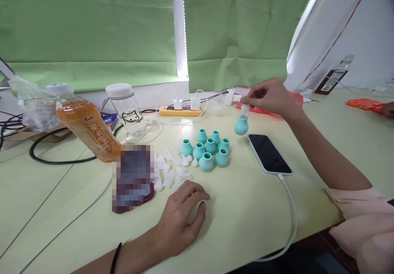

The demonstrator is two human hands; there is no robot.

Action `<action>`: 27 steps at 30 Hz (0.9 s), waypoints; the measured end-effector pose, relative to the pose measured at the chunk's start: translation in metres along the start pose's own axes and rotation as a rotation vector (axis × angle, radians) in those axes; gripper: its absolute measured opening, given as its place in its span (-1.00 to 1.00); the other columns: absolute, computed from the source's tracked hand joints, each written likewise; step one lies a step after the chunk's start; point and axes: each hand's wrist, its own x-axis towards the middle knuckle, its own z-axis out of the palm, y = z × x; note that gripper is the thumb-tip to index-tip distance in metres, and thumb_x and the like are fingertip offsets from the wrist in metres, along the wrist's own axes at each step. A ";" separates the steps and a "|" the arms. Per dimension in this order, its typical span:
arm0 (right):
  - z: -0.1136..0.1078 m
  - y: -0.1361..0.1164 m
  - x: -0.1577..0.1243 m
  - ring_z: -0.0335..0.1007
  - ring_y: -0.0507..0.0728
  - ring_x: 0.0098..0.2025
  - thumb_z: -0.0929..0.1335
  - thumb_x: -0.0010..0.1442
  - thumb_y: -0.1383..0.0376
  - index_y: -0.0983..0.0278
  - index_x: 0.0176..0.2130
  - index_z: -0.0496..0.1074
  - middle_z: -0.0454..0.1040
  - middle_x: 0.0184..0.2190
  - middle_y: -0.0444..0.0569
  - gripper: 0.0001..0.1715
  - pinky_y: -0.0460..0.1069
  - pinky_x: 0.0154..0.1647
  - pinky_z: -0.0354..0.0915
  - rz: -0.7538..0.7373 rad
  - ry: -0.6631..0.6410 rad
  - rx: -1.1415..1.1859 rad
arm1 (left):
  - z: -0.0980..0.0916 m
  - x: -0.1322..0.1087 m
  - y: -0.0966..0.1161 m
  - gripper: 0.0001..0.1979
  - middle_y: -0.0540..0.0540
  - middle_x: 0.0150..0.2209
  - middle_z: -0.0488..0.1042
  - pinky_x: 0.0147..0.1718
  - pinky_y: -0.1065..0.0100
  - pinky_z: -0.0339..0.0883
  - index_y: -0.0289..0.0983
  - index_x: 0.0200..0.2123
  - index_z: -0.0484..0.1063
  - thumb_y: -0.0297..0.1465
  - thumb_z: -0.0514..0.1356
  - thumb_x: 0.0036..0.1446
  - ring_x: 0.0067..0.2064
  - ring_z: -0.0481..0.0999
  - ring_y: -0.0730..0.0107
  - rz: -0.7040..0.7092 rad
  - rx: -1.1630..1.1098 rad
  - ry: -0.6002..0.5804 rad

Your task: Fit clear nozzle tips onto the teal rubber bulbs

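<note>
My right hand (268,97) pinches the translucent top of a teal rubber bulb (241,125), which hangs just above the table behind the phone. A clear plastic nozzle (245,110) stands upright in the bulb's neck, its upper end hidden by my fingers. Bent loosely on the tabletop, my left hand (180,220) holds nothing, with the thumb apart from the fingers. Ahead of it lies a pile of small translucent plastic pieces (169,178). Beside that pile, several teal bulbs (206,162) stand close together with their open necks up.
A phone (270,154) with a white charging cable (292,208) lies to the right. On the left are an orange drink bottle (86,126), a clear white-lidded bottle (129,113) and a blurred-out phone (134,179). A power strip (168,111) lies behind.
</note>
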 end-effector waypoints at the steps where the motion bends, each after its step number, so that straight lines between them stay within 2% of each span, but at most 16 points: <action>1: 0.004 0.009 0.005 0.26 0.00 -0.61 0.36 -0.13 0.24 0.33 -0.62 0.38 0.37 -0.65 -0.07 -0.81 -0.09 -0.62 0.17 0.027 -0.041 -0.051 | 0.001 -0.001 0.000 -0.81 -0.15 -0.35 0.32 -0.42 0.34 0.25 -0.33 -0.31 0.30 -0.57 -0.03 0.01 -0.34 0.30 0.38 0.035 0.038 -0.004; 6: 0.021 0.036 0.015 0.29 0.02 -0.65 0.34 -0.13 0.21 0.35 -0.60 0.41 0.40 -0.66 -0.02 -0.77 -0.07 -0.65 0.22 0.155 -0.331 -0.144 | 0.001 -0.003 -0.003 -0.82 -0.15 -0.41 0.34 -0.47 0.32 0.23 -0.35 -0.31 0.32 -0.57 0.02 -0.04 -0.38 0.26 0.36 0.202 0.281 -0.005; 10: 0.022 0.041 0.015 0.32 0.04 -0.63 0.33 -0.11 0.20 0.35 -0.63 0.39 0.42 -0.64 0.01 -0.75 -0.07 -0.64 0.26 0.182 -0.442 -0.105 | -0.012 0.000 -0.006 -0.83 -0.14 -0.43 0.35 -0.50 0.34 0.22 -0.32 -0.33 0.35 -0.52 0.04 -0.03 -0.39 0.24 0.35 0.223 0.511 0.039; 14: 0.017 0.039 0.014 0.30 0.04 -0.65 0.32 -0.10 0.17 0.33 -0.65 0.38 0.41 -0.66 -0.02 -0.72 -0.06 -0.65 0.22 0.157 -0.407 -0.226 | -0.035 0.006 -0.009 -0.83 -0.14 -0.38 0.35 -0.46 0.30 0.23 -0.30 -0.33 0.37 -0.45 0.06 -0.03 -0.35 0.24 0.30 0.095 0.681 0.108; 17: 0.014 0.030 0.011 0.31 0.09 -0.56 0.31 -0.10 0.16 0.32 -0.60 0.41 0.41 -0.63 -0.02 -0.73 -0.04 -0.59 0.18 0.120 -0.223 -0.367 | -0.045 0.009 -0.013 -0.79 -0.15 -0.32 0.33 -0.38 0.24 0.23 -0.29 -0.29 0.38 -0.39 0.07 -0.04 -0.30 0.22 0.25 -0.013 0.697 0.103; 19: 0.015 0.016 0.005 0.31 0.13 -0.49 0.30 -0.07 0.16 0.30 -0.53 0.43 0.40 -0.58 -0.01 -0.75 -0.01 -0.52 0.18 0.028 -0.037 -0.397 | -0.044 0.009 -0.015 -0.72 -0.17 -0.25 0.30 -0.32 0.17 0.21 -0.28 -0.24 0.36 -0.32 0.08 -0.06 -0.23 0.19 0.18 -0.063 0.709 0.028; 21: 0.019 -0.004 -0.007 0.30 0.11 -0.48 0.27 -0.02 0.17 0.30 -0.45 0.43 0.39 -0.57 -0.02 -0.74 0.00 -0.43 0.18 -0.124 0.069 -0.320 | -0.038 0.008 -0.017 -0.65 -0.20 -0.17 0.26 -0.28 0.08 0.17 -0.27 -0.19 0.34 -0.27 0.09 -0.08 -0.16 0.16 0.06 -0.095 0.756 -0.061; 24: 0.032 -0.038 -0.033 0.28 0.06 -0.50 0.25 0.03 0.19 0.30 -0.39 0.41 0.38 -0.56 -0.04 -0.74 -0.04 -0.43 0.16 -0.392 -0.026 -0.165 | -0.024 0.005 -0.022 -0.67 -0.24 -0.10 0.23 -0.28 0.04 0.13 -0.26 -0.17 0.32 -0.30 0.07 -0.05 -0.11 0.14 -0.01 -0.120 0.840 -0.128; 27: 0.051 -0.063 -0.058 0.27 0.08 -0.42 0.24 0.05 0.21 0.34 -0.33 0.40 0.39 -0.45 0.02 -0.73 -0.05 -0.43 0.14 -0.622 -0.239 -0.162 | -0.014 0.005 -0.028 -0.77 -0.21 -0.11 0.27 -0.29 0.07 0.10 -0.25 -0.23 0.34 -0.39 0.03 0.01 -0.12 0.16 0.03 -0.101 0.883 -0.109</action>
